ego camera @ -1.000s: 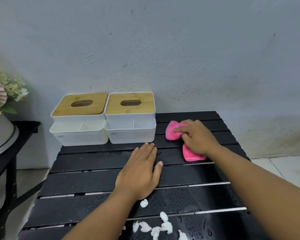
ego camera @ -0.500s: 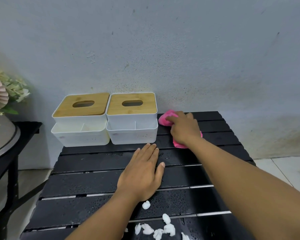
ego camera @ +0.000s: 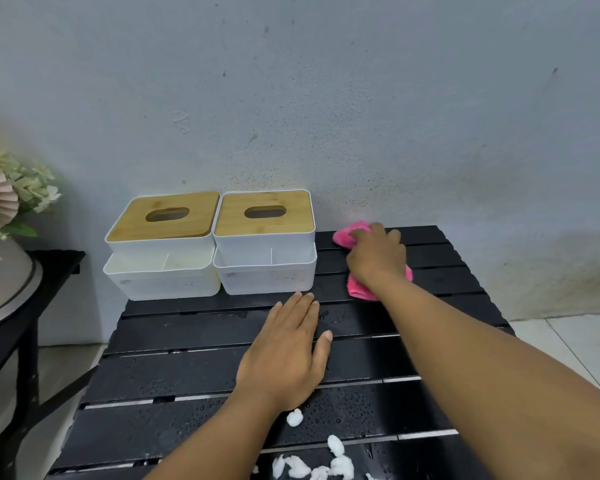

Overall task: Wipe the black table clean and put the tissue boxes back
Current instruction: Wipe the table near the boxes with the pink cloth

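Right grip clutching pink cloth, left grip flat on table

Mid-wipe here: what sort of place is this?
Likely a corner of a home: a black slatted table against a scuffed grey wall, pale floor tiles, and two white tissue boxes with wooden lids.

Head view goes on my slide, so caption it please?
Right hand holds a pink cloth on the black table beside two tissue boxes; left hand lies flat.
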Demonstrator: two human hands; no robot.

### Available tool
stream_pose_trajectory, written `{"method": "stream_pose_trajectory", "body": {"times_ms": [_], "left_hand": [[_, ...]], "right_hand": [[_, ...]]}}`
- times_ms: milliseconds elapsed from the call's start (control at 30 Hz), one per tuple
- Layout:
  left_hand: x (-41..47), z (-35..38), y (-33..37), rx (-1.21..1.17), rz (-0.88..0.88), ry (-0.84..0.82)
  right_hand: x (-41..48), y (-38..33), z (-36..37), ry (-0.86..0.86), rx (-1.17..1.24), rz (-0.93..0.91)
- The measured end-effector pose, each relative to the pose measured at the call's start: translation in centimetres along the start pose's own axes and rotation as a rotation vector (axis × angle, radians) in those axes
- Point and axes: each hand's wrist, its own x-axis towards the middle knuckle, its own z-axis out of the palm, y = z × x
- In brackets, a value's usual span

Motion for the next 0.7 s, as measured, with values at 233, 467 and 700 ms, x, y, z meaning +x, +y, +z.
{"method": "stream_pose_trajectory", "body": {"times_ms": [233,467,700], "left_hand": [[0.0,0.0,-0.1,0.003,0.005,0.004],[-0.1,-0.1,0.0,0.012,0.003,0.002],[0.0,0.1,-0.1,-0.004,0.006,-0.006]], "right_hand": [[-0.5,0.9,-0.3,-0.152,0.091,-0.359],[0.1,0.3,0.0,-0.133,0.054,-0.354],[0.4,-0.9,0.2,-0.138,-0.022,-0.298]]}}
